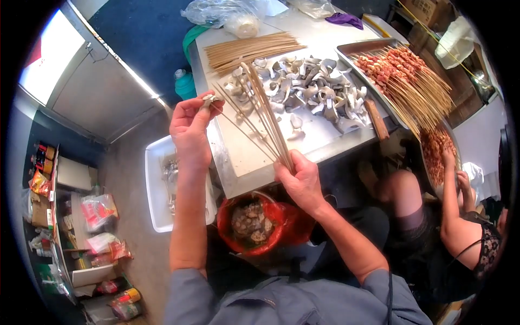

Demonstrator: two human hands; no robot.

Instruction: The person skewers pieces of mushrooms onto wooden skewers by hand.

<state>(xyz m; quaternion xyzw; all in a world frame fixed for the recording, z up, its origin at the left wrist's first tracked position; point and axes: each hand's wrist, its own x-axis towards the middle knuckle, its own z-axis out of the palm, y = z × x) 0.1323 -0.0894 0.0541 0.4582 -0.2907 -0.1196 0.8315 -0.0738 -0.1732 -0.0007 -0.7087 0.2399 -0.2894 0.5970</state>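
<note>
Nearest, a red plastic bag [292, 222] is set below the desk [244, 183]; its lumpy contents cannot be identified. By the right hand [300, 179], closed around the lower ends, a fanned bundle of bamboo skewers [265, 116] is held. Between the left hand's [189, 122] narrowed thumb and fingers, an oyster mushroom piece [209, 99] is pinched at one skewer's tip. Threading appears to be in hand; a steady tip and firm pinch seem called for. Whether the piece is pierced through cannot be told. Beyond, torn oyster mushrooms [325, 81] are heaped, with a wooden handle [377, 119] alongside, its other end hidden. Farther off, loose skewers [249, 49] are laid out, and meat skewers [395, 70] are piled on a metal tray [346, 60]. A co-worker's body is partly cut off.
</note>
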